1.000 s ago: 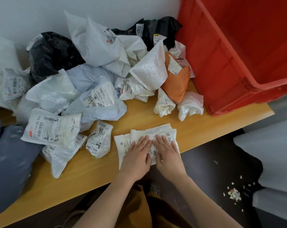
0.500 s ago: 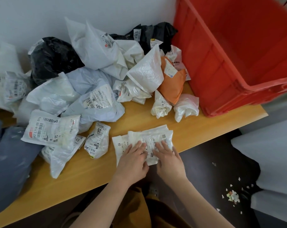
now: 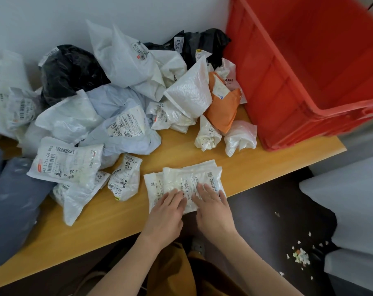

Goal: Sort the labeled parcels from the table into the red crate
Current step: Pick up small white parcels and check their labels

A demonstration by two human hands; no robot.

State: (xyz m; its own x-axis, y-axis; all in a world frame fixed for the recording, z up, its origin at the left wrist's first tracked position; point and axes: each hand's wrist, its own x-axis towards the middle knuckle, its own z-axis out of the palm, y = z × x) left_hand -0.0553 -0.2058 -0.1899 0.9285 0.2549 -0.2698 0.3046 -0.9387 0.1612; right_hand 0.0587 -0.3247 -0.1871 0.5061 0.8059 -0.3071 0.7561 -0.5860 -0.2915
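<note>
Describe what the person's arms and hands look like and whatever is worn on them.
Both forearms are bare, with no sleeves in view. The left hand and the right hand wear no gloves, and no rings, watch or bracelet show on them. The nails look short and unpainted. Below the arms a mustard-brown garment covers the lap.

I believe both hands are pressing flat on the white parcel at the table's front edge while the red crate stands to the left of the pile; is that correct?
Not quite: in the head view the red crate stands to the right of the pile. The rest holds: left hand and right hand press flat on the white parcel at the table's front edge.
</note>
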